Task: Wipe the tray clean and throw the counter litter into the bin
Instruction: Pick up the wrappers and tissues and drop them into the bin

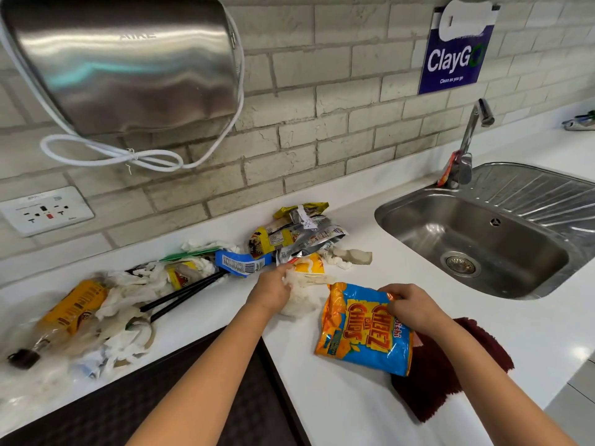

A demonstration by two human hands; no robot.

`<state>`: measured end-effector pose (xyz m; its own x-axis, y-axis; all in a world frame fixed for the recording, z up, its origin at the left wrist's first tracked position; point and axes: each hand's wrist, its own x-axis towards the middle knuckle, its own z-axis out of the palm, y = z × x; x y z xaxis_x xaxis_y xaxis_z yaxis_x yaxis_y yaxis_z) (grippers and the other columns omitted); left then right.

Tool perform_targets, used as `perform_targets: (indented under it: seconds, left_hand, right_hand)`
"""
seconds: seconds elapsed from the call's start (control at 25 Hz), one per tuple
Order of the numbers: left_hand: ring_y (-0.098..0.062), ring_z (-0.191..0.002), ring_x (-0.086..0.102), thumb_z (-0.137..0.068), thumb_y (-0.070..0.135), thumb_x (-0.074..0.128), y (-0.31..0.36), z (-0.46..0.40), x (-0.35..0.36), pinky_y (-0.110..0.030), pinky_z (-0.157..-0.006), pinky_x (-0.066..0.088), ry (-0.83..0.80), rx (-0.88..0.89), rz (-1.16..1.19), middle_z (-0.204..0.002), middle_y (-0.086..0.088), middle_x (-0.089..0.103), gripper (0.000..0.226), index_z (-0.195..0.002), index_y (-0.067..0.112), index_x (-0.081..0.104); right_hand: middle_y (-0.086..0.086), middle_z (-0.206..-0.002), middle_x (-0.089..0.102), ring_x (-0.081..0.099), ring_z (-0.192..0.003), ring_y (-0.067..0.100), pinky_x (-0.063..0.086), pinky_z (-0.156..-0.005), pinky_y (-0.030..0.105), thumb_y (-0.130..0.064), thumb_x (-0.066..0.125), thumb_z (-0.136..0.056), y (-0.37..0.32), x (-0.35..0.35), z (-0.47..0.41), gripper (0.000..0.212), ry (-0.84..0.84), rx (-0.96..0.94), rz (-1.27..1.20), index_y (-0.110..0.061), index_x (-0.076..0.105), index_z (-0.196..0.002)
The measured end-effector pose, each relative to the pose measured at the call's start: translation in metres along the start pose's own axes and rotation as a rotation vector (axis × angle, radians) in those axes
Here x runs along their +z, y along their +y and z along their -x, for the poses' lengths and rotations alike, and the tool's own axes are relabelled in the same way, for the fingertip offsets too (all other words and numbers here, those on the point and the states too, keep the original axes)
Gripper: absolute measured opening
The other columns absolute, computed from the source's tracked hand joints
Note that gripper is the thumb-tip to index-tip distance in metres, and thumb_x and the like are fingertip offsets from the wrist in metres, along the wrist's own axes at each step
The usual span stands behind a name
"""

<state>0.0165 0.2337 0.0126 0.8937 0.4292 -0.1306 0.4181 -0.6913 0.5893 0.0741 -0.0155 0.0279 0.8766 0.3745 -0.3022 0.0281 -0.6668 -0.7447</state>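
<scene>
Litter (199, 284) sprawls in a band across the white tabletop (354, 410), from the far left edge toward the sink (476, 239). At the left lies a clear plastic bottle (61, 320) with a yellow-orange label and a dark cap, on its side among crumpled white tissues (128, 304). Two black sticks (180, 297) lie slantwise through the tissues. Further right sit a torn blue wrapper (241, 263) with a barcode, then a heap of yellow and silver foil wrappers (299, 233) near the wall, and a crumpled grey-white paper (351, 256) just beside them. A dark tray (167, 400) with a textured surface occupies the near left, its edge just beside the tissue pile.

The left hand (273, 291) rests on a wad of white tissue (299, 300), fingers (285, 271) curled down around the top of it, with the tips close to a yellow wrapper (310, 267) behind. The right hand (409, 305) pinches the top edge of an orange-and-blue chip bag (357, 333), fingers closed together on the foil; the bag lies mostly flat on the tabletop, its printing upside down from this view. Under the bag's right edge and the right forearm lies a dark red cloth (450, 375), fuzzy and spread flat near the tabletop's front edge.

A steel hand dryer (128, 66) hangs on the brick wall above the litter, and a faucet (467, 146) stands behind the sink.
</scene>
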Motion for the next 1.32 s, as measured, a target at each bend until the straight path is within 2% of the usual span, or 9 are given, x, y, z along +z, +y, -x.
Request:
perform_targets:
  seconds: [0.16,0.36,0.44,0.6,0.72,0.84,0.96,1.12,1.32]
  left_hand:
    - [-0.029,-0.127,0.045,-0.091,0.010,0.051,-0.001,0.013,-0.015,-0.028,-0.100,0.037,0.129,-0.073,0.114,-0.140,-0.013,0.045,0.054,-0.142,0.016,0.034]
    - [-0.030,-0.113,0.054,-0.090,0.017,0.051,-0.005,0.040,-0.028,-0.030,-0.092,0.043,0.253,-0.178,0.261,-0.124,-0.013,0.059,0.034,-0.123,0.010,0.055]
    - [-0.028,-0.102,0.060,-0.088,0.018,0.054,-0.007,0.055,-0.028,-0.037,-0.092,0.050,0.288,-0.204,0.464,-0.113,-0.011,0.064,0.024,-0.110,0.013,0.061]
    - [-0.025,-0.095,0.064,-0.089,0.007,0.054,0.004,0.099,-0.023,-0.043,-0.090,0.053,0.246,-0.215,0.893,-0.104,-0.008,0.066,0.014,-0.099,0.013,0.062]
    - [-0.022,-0.090,0.066,-0.089,0.003,0.050,0.010,0.131,-0.017,-0.039,-0.086,0.054,0.190,-0.184,1.017,-0.097,-0.006,0.070,0.022,-0.091,0.019,0.065]
    - [-0.009,-0.071,0.068,-0.090,-0.002,0.042,0.022,0.161,-0.012,-0.032,-0.077,0.053,0.173,-0.153,1.112,-0.080,0.004,0.070,0.032,-0.085,0.021,0.064]
    - [-0.010,-0.077,0.067,-0.092,-0.002,0.040,0.032,0.186,-0.002,-0.029,-0.079,0.052,0.140,-0.148,1.179,-0.085,0.004,0.070,0.033,-0.089,0.020,0.064]
    - [-0.022,-0.089,0.060,-0.090,-0.002,0.042,0.045,0.213,0.016,-0.032,-0.080,0.046,0.127,-0.145,1.179,-0.096,-0.008,0.068,0.027,-0.097,0.010,0.065]
    - [-0.024,-0.088,0.058,-0.091,0.000,0.041,0.076,0.249,0.048,-0.035,-0.082,0.050,0.120,-0.189,1.197,-0.096,-0.013,0.064,0.025,-0.104,0.004,0.062]
  right_hand:
    - [0.011,-0.110,0.063,0.062,-0.092,0.021,0.048,-0.067,0.024,0.000,0.049,-0.084,0.007,-0.003,0.010,0.036,0.065,0.023,-0.083,-0.013,0.061,-0.116]
    - [0.010,-0.091,0.064,0.061,-0.077,0.021,0.050,-0.064,0.027,0.007,0.046,-0.083,0.015,-0.008,0.035,0.033,0.165,0.002,-0.293,-0.009,0.062,-0.107]
    - [0.006,-0.081,0.064,0.061,-0.071,0.018,0.049,-0.062,0.026,0.009,0.047,-0.083,0.020,-0.007,0.050,0.031,0.200,-0.008,-0.404,-0.009,0.062,-0.102]
    - [0.002,-0.079,0.062,0.059,-0.070,0.014,0.048,-0.062,0.025,0.008,0.048,-0.086,0.027,-0.003,0.082,0.026,0.248,-0.024,-0.534,-0.014,0.061,-0.094]
    - [0.004,-0.083,0.062,0.059,-0.074,0.014,0.049,-0.069,0.028,0.009,0.049,-0.084,0.039,0.007,0.105,0.028,0.295,-0.048,-0.561,-0.014,0.062,-0.091]
    - [0.000,-0.082,0.061,0.058,-0.076,0.013,0.050,-0.068,0.026,0.010,0.049,-0.084,0.050,0.009,0.125,0.028,0.363,-0.082,-0.576,-0.014,0.061,-0.093]
    - [-0.002,-0.082,0.060,0.058,-0.077,0.011,0.053,-0.069,0.029,0.011,0.047,-0.086,0.061,0.002,0.139,0.030,0.367,-0.126,-0.601,-0.016,0.061,-0.087]
    - [0.001,-0.084,0.059,0.060,-0.076,0.011,0.053,-0.054,0.012,0.013,0.046,-0.086,0.082,-0.015,0.143,0.028,0.359,-0.205,-0.580,-0.009,0.060,-0.096]
    - [-0.001,-0.072,0.060,0.061,-0.058,-0.005,0.048,-0.052,0.008,0.023,0.045,-0.080,0.123,-0.038,0.162,0.039,0.264,-0.300,-0.487,-0.012,0.062,-0.083]
